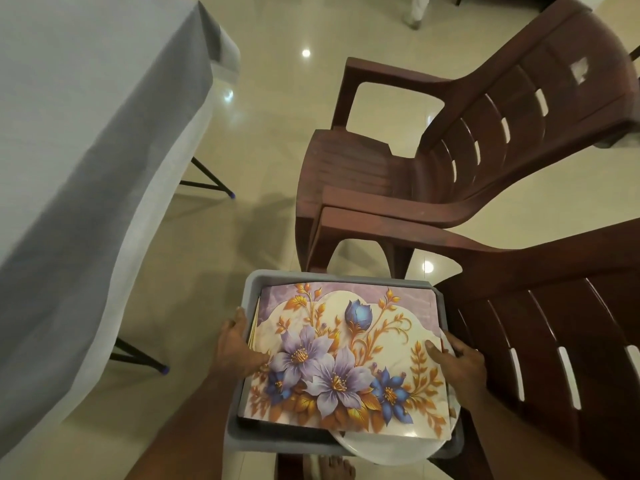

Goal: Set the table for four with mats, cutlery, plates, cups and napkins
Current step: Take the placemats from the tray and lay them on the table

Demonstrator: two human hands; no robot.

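Observation:
A grey plastic tub (254, 282) stands low in front of me. On top of its contents lies a stack of floral place mats (346, 355) with purple and blue flowers. My left hand (237, 344) grips the stack's left edge, thumb on top. My right hand (460, 362) grips the right edge, thumb on the mat. A white plate (388, 445) pokes out under the mats at the tub's near side. The table (76, 133), covered with a grey cloth, stretches along the left.
Two brown plastic armchairs stand to the right: one (450, 143) beyond the tub, another (554, 323) right beside it. Glossy cream floor tiles (263, 133) lie between table and chairs. Black table legs (138, 358) show under the cloth. My bare foot (332, 467) is below the tub.

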